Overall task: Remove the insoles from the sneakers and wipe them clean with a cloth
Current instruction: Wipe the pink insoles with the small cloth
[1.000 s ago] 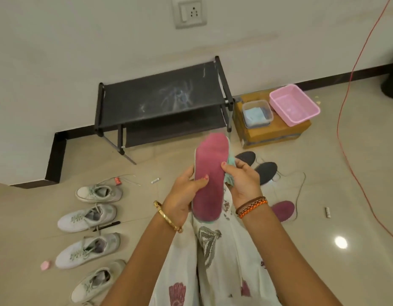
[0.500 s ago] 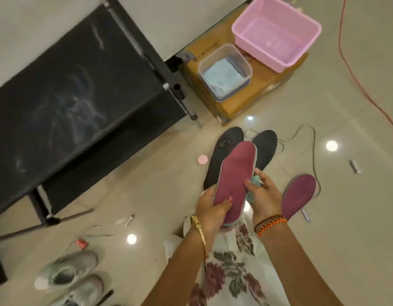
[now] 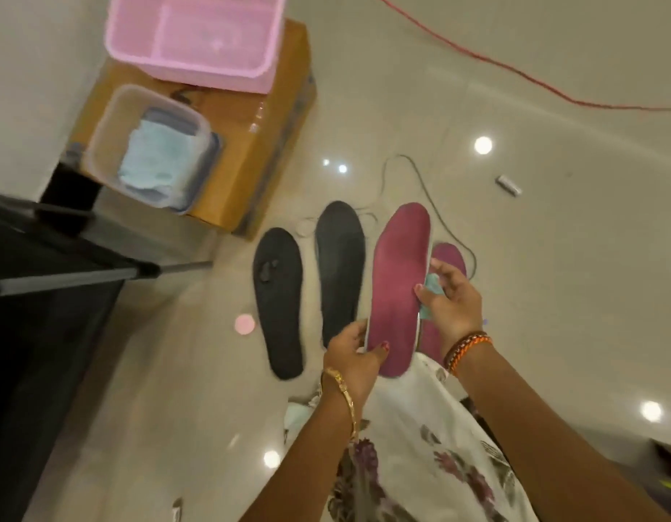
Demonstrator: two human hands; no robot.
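Four insoles are in view. One maroon insole is held above the floor between both hands, lengthwise, toe end pointing away from the person. The left hand grips its heel end: the thumb lies curled across the top face near the lower edge and the fingers wrap behind the left edge. The right hand holds the right edge at about mid-length, thumb tip on the top face, fingers curled behind. A light teal cloth is pinched in that same hand, bunched between palm and insole edge; only a small part of it shows.

Second maroon insole lies on the tiled floor just behind and to the right of the held one, largely hidden by the right hand and wrist. Two black insoles lie flat on the floor to the left, side by side and apart from one another: the nearer black insole sits just beside the held insole, the farther black insole beyond it. No sneakers appear in this view.

A cardboard box stands further back. On it rest a pink plastic tub and a clear container holding folded pale blue cloths. A small pink disc lies on the floor left of the black insoles. A red cable crosses the floor at upper right. A dark shoe rack occupies the left edge.
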